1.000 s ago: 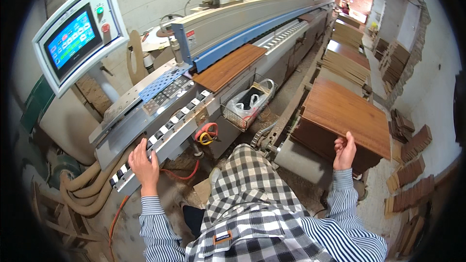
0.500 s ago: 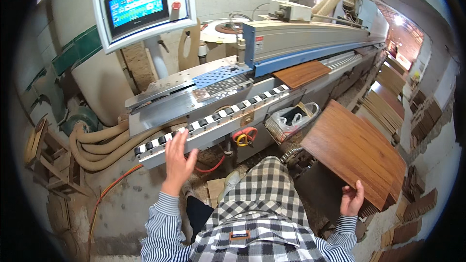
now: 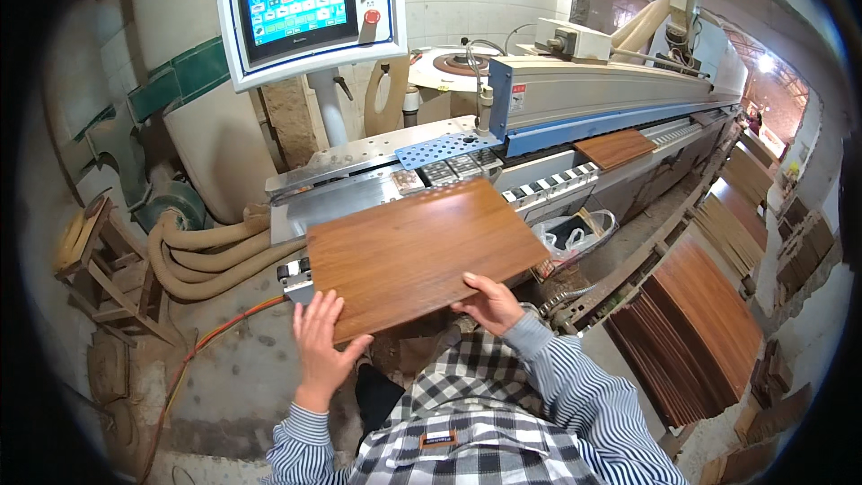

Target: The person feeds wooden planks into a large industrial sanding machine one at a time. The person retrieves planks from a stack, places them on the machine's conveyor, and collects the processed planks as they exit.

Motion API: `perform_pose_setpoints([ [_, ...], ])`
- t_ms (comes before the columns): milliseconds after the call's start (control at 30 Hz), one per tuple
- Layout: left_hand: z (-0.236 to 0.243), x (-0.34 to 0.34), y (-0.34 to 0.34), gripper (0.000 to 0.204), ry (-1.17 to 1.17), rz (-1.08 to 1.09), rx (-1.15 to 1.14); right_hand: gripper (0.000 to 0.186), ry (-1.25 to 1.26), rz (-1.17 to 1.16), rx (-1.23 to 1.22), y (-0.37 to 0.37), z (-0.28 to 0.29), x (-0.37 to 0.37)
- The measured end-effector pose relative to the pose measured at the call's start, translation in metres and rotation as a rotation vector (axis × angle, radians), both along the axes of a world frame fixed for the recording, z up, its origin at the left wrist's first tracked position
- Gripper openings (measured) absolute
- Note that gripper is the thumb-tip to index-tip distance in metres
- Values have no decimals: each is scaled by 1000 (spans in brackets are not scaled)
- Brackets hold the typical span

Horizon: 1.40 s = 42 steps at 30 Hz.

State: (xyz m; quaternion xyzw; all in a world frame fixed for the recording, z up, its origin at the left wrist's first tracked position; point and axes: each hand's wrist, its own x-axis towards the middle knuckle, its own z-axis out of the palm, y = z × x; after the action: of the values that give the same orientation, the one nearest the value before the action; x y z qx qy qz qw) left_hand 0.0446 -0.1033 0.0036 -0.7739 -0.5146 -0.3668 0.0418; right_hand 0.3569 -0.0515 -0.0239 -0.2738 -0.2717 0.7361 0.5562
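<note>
A brown wood-grain board [image 3: 422, 256] lies over the roller rail at the near end of a long machine, covering part of it. My right hand [image 3: 492, 304] grips its near edge, thumb on top and fingers underneath. At the board's near-left corner is my left hand [image 3: 325, 346], fingers stretched out along the corner and thumb apart. Farther along the machine, a second wood-grain board [image 3: 616, 149] rests flat beside the blue guard [image 3: 588, 133]. To my right stands a stack of similar boards [image 3: 687, 314].
A control panel with a lit screen [image 3: 301, 11] stands at the upper left. Beige hoses [image 3: 202, 274] and an orange cable [image 3: 202, 350] run along the floor. A wire basket with a white plastic bag [image 3: 575, 238] hangs on the machine's near side. More panels [image 3: 732, 216] are stacked farther right.
My right hand has brought the board from the stack on the right leftward over the roller rail. My left hand, earlier raised near the rollers, is now at the board's corner. The view has shifted.
</note>
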Motion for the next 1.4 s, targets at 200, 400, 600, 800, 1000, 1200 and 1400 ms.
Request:
perform_pose_setpoints([
  [200, -9, -39, 54, 61, -87, 134, -15, 62, 114, 108, -14, 18, 14, -35],
  [400, -2, -56, 102, 64, -140, 147, -116, 45, -943, 71, 98, -28, -24, 48],
  [600, -9, -48, 103, 77, -220, 167, -143, 62, -1916, -26, 562, -122, -59, 80],
  [800, -12, -47, 104, 80, -253, 180, -124, 44, -1968, -263, 627, -144, -115, 71],
  [1000, -12, -59, 92, 66, -341, 115, -116, 38, -1917, -291, 615, -143, -114, 73],
  [1200, -17, -74, 89, 54, -488, 43, -161, 39, -1906, -293, 602, -145, -111, 73],
  [1400, -11, -74, 88, 55, -467, 81, -162, 39, -1886, -264, 579, -144, -111, 73],
])
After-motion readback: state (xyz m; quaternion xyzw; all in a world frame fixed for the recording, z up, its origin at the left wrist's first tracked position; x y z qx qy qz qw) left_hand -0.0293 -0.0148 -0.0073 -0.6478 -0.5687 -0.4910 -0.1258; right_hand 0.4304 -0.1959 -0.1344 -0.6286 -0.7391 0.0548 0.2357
